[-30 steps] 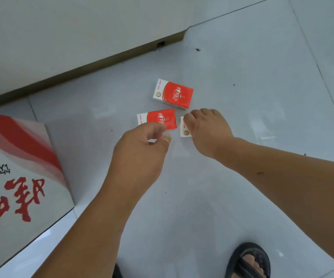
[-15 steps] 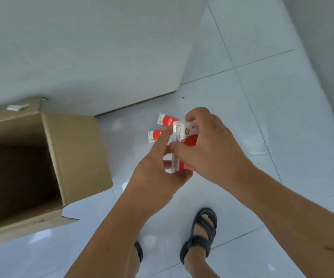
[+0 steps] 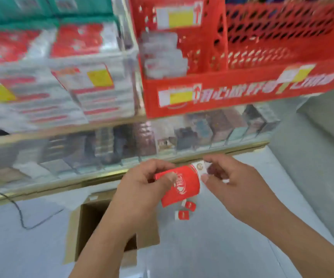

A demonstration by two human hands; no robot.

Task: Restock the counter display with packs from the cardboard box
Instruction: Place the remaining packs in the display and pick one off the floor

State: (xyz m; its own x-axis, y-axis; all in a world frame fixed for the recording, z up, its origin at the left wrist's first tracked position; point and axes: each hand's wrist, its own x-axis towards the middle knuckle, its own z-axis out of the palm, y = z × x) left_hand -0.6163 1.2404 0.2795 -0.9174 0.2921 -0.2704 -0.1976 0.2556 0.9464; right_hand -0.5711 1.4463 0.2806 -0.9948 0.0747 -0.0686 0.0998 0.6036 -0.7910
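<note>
One pack [image 3: 184, 184] in left hand [image 3: 142, 186], right hand [image 3: 236, 183]

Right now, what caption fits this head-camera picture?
The left hand and right hand grip a red pack before the glass counter; cardboard box below.

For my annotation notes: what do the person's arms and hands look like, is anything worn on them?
Both are bare. The left hand and right hand show no gloves, rings or watch, and no sleeve reaches the visible forearms. Blur hides any small marks.
</note>
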